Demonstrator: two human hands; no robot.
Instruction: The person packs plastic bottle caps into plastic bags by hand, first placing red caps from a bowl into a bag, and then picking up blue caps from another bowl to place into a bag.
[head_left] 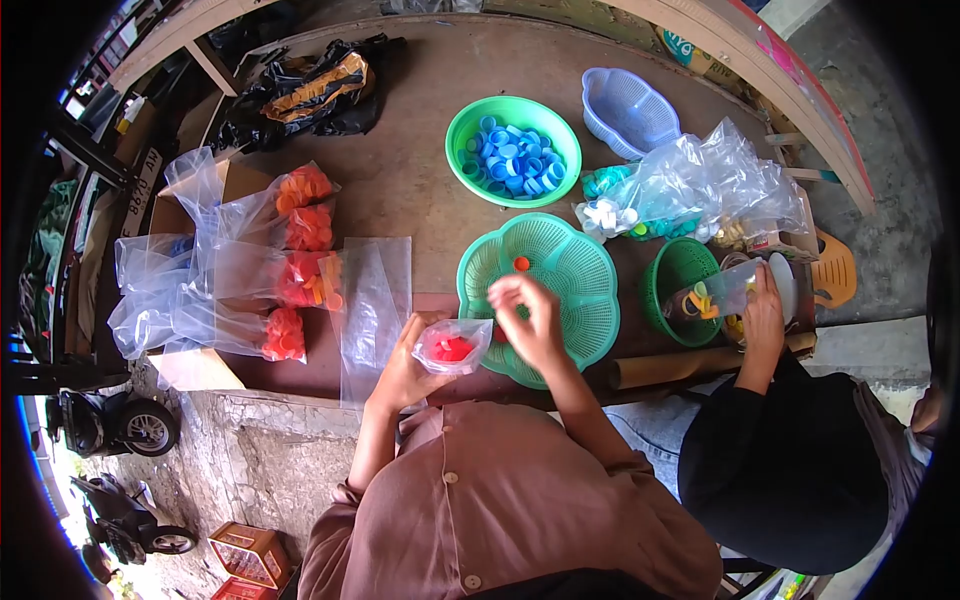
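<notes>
My left hand [403, 362] is closed around a clear plastic bag [478, 338] whose mouth faces up. Red plastic bottle caps [446, 347] lie inside it. My right hand [530, 318] hovers over the near left part of a scalloped green basket [590, 300], close to the bag. Its fingers are loosely bent and a little apart; I see nothing between them. An orange-red cap [521, 264] lies in the basket, and a bit of red shows below my right hand. To the left lie flat clear bags [375, 310] and several filled bags of red and orange caps [305, 280].
A green bowl [460, 125] holds blue caps. Behind it stand a lavender basket [630, 105] and clear bags of caps [690, 185]. A co-worker's hand [765, 320] holds a bag beside a small green basket [690, 255]. Black plastic [345, 90] lies far left.
</notes>
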